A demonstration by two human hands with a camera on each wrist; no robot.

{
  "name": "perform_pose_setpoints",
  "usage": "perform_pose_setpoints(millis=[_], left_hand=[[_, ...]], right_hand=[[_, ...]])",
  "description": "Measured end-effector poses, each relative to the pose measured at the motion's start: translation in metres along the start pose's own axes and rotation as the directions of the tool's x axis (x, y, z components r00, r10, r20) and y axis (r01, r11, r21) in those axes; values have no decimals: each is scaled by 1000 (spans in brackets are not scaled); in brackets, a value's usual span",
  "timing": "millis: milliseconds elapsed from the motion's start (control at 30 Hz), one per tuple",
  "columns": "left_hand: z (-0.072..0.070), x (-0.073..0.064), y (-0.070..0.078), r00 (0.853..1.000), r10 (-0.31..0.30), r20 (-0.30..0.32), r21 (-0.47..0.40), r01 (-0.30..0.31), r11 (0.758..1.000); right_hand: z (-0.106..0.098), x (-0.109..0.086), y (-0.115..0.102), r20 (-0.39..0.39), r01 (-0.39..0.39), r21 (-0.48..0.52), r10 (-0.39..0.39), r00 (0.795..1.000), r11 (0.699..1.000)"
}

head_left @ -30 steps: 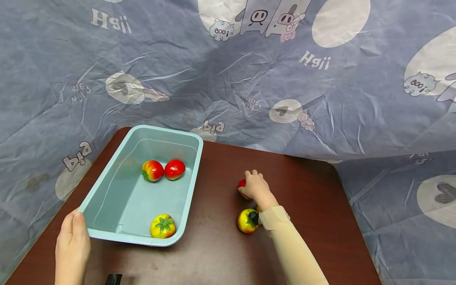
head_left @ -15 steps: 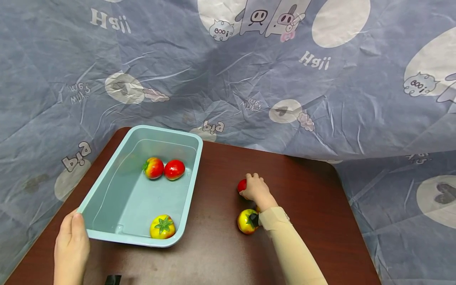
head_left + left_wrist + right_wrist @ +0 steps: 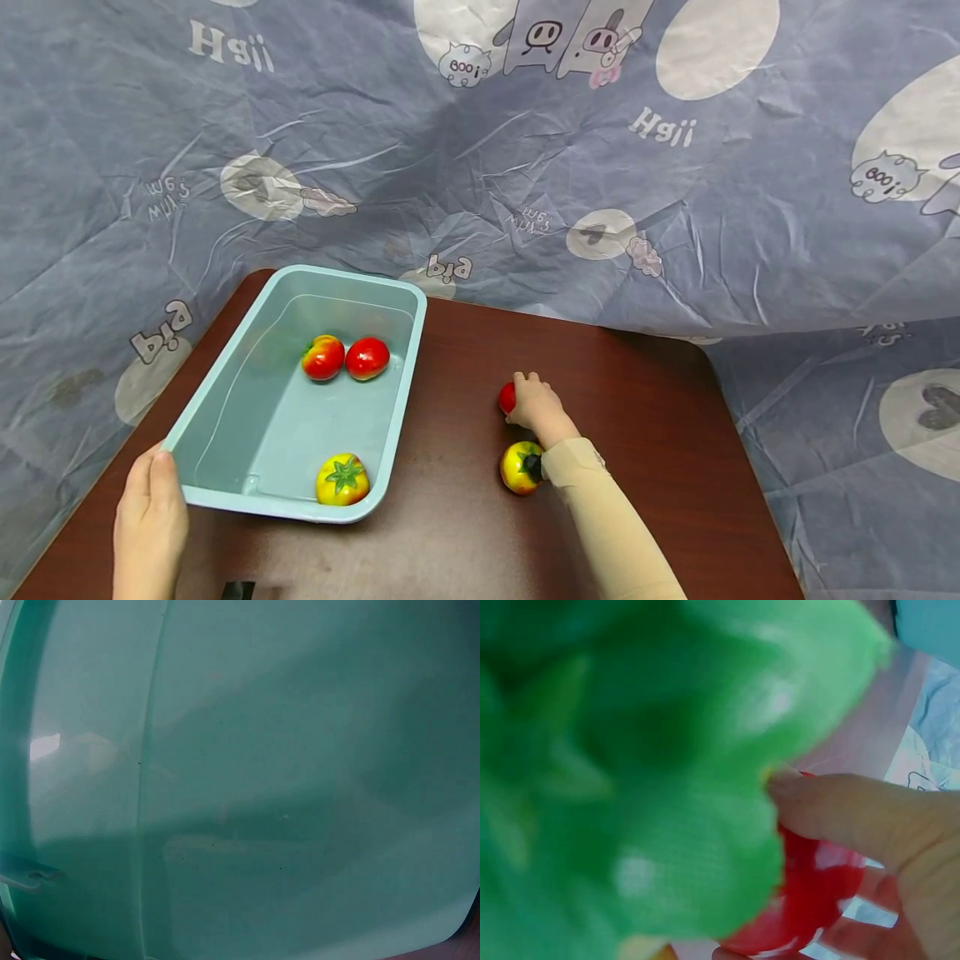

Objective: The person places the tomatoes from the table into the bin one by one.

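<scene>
My left hand (image 3: 152,508) grips the near left corner of a light blue plastic bin (image 3: 262,502), thumb over the rim. The bin's wall (image 3: 300,735) fills the left wrist view. Out on the table to the right, my right hand (image 3: 538,408) holds a red tomato (image 3: 507,398). The right wrist view shows the thumb (image 3: 847,810) on that tomato's upper side, with fingers round its far side. Just below this hand lies a yellow tomato (image 3: 519,468) with green leaves, partly covered by the black wrist camera. Blurred green leaves (image 3: 697,757) loom large in the right wrist view.
Inside the bin, a red-yellow tomato (image 3: 323,358) and a red tomato (image 3: 367,358) lie toward the back, and a yellow tomato (image 3: 342,479) sits in the near right corner. The dark brown table (image 3: 450,533) meets a printed blue-grey cloth (image 3: 480,167) behind.
The right hand has shifted slightly toward me at the red tomato. In the bin, the red-yellow tomato has rocked a little. A yellow bit under the right wrist has gone out of sight.
</scene>
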State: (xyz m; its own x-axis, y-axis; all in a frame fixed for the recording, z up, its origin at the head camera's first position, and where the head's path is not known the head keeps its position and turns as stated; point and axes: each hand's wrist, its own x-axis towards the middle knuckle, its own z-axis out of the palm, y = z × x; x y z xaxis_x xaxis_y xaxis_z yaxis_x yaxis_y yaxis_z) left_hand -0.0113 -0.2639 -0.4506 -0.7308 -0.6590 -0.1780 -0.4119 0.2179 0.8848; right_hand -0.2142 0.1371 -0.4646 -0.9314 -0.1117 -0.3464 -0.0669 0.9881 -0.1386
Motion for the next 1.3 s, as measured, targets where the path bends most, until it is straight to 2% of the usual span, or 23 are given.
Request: perform_pose_setpoints(millis=[367,633,933,1167,1300], left_hand=[[0,1,-1,1000,1,2,8,-1,1000],[0,1,-1,1000,-2,-8,5,2,1000],[1,1,-1,1000,5,-12,-8,-5,1000],[2,-1,3,1000,6,-11,-14,-6,1000],[2,-2,5,1000,11,-6,-16,-11,1000]], right_hand=[[-6,-3,-5,-13,41,-16,-41,999,999],[-32,-14,-26,-114,129,32,-124,986,991],[-76,-38,-59,-240,251,22,-239,941,968],[-97,-61,-87,-264,339,-6,-329,907,941],[-105,-72,-103,-267,399,-36,-394,880,916]])
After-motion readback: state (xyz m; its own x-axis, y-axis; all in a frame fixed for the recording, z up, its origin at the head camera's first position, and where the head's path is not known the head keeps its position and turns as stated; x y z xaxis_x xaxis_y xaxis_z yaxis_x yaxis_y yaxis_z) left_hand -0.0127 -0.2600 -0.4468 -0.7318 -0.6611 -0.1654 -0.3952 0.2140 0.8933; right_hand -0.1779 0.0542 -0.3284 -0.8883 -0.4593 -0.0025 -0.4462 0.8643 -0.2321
